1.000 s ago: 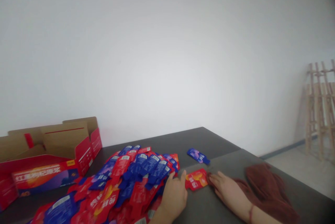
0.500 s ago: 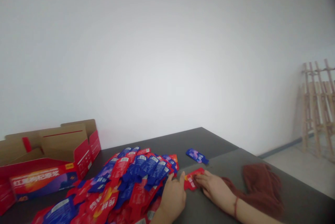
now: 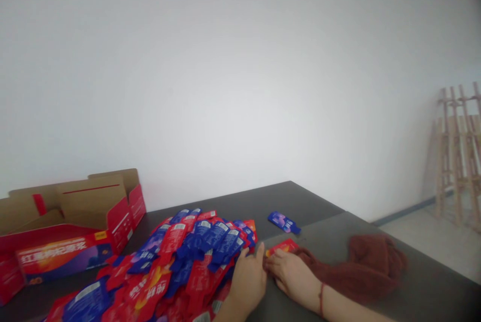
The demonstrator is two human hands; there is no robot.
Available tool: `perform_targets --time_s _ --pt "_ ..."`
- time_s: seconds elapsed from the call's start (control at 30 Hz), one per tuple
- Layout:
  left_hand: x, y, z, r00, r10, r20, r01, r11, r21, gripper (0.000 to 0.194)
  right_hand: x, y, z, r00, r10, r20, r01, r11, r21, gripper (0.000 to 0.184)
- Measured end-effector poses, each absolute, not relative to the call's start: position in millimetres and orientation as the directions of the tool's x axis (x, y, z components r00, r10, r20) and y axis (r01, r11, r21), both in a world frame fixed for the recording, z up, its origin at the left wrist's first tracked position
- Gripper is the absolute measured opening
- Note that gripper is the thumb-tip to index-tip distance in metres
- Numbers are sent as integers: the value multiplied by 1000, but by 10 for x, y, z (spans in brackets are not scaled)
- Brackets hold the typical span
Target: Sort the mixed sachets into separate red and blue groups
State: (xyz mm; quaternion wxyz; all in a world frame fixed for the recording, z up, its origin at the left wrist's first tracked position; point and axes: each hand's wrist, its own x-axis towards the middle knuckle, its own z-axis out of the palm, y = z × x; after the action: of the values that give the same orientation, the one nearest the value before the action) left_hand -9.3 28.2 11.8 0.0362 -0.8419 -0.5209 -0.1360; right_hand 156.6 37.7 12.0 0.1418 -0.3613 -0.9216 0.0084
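My right hand point(image 3: 295, 274) presses a brown cloth point(image 3: 370, 267) down over a red sachet point(image 3: 283, 247) on the dark table; its fingers are closed on the cloth. Only the upper part of that sachet shows, the rest being under the cloth and fingers. Just left of it, my left hand point(image 3: 248, 279) rests palm down, thumb and index finger apart, the thumb close to the sachet's left end. Contact between the two cannot be made out. Beside my left hand lies a large heap of red and blue sachets point(image 3: 176, 242).
One blue sachet point(image 3: 284, 222) lies apart, beyond my right hand. An open red carton point(image 3: 75, 257) with brown inner walls stands at the left. The dark table point(image 3: 263, 199) meets a white wall behind. Wooden racks point(image 3: 456, 161) lean at the far right.
My right hand has moved slightly left and toward me, drawing the cloth over the red sachet, which is now more covered. My left hand has barely shifted.
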Motion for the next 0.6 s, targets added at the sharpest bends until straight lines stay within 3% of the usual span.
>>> perform_targets --time_s 0.1,0.27,0.37,0.6 --pt "-87 283 125 426 865 265 887 -457 69 59 1863 301 101 -713 650 264 625 759 -181 42" --pt "-41 296 153 416 866 277 896 -443 40 56 2304 472 160 -487 823 294 821 545 -167 37" --pt "-32 299 152 411 866 283 900 -436 27 56 2219 665 216 -414 856 308 870 472 -140 33" --pt "-64 295 134 415 854 313 889 -454 59 58 1583 671 240 -620 731 284 730 670 -131 32"
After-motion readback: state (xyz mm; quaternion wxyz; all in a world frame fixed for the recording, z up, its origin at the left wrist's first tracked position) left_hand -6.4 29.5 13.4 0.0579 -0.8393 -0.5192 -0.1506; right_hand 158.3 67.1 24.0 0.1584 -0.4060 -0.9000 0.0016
